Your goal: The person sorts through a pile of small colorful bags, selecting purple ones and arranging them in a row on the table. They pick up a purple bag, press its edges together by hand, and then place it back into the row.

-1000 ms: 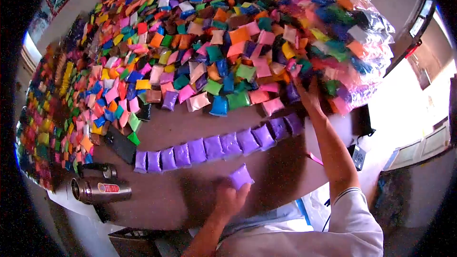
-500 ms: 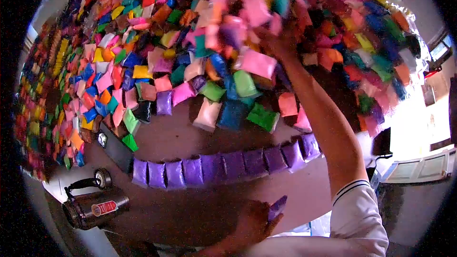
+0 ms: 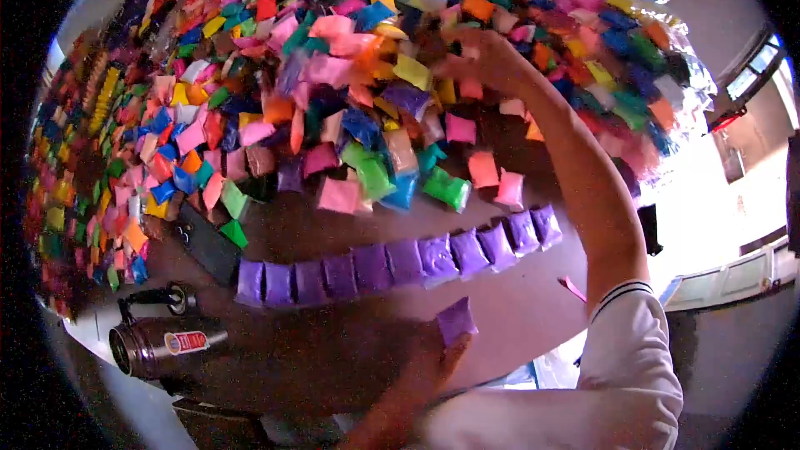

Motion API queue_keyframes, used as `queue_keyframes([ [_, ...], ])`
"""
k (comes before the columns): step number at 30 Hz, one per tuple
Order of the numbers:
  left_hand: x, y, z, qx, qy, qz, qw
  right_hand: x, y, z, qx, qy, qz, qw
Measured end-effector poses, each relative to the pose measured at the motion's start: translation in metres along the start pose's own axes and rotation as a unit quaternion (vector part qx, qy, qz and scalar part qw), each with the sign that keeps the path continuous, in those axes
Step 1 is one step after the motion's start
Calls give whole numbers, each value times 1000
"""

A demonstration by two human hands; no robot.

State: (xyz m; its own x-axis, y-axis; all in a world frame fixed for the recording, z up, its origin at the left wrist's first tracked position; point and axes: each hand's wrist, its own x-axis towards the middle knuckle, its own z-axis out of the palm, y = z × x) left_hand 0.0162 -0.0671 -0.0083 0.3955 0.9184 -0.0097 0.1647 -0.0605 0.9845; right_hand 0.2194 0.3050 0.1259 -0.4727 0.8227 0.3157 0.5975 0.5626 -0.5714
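Note:
My left hand (image 3: 437, 362) is low in the middle, its fingers closed on a small purple packet (image 3: 456, 320) that sticks up from the fingertips. Above it, a slightly curved row of purple packets (image 3: 405, 262) lies side by side across the table. My right hand (image 3: 483, 58) is stretched out over a large heap of many-coloured packets (image 3: 333, 67). Its fingers are apart and somewhat blurred, with nothing visible between them. Left of this hand, pink and orange packets (image 3: 333, 46) are smeared by motion. A bright green packet (image 3: 447, 189) lies at the heap's near edge.
A dark phone-like slab (image 3: 208, 243) lies by the row's left end. A metal vacuum flask (image 3: 162, 348) with a red label lies on its side at the lower left. The brown table (image 3: 517, 308) shows in front of the row, with a thin pink strip (image 3: 572, 288) at the right.
My right hand has shifted a little left over the heap, and packets beside it have tumbled left and toward me. My left hand has moved up with its purple packet, now showing more fully.

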Motion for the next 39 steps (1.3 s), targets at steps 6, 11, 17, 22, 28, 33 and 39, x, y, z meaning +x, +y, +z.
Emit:
queue_keyframes([
  [6,-7,10,5,63,7,-17,998,-166,-49,-19,-152,-154,307,927],
  [11,-9,0,12,85,56,3,995,-194,-2,36,-146,-115,187,965],
  [17,-13,-13,9,131,30,42,990,-126,-17,59,-65,82,115,988],
  [22,-8,-7,10,158,119,146,969,-118,-64,94,-184,110,-87,973],
  [28,-7,2,16,61,67,-18,996,-100,-2,94,-323,-33,-268,907],
  [33,-19,9,17,82,123,47,988,-105,-4,29,333,102,11,937],
  [39,-13,3,15,10,98,-23,995,-230,-83,45,289,58,187,937],
])
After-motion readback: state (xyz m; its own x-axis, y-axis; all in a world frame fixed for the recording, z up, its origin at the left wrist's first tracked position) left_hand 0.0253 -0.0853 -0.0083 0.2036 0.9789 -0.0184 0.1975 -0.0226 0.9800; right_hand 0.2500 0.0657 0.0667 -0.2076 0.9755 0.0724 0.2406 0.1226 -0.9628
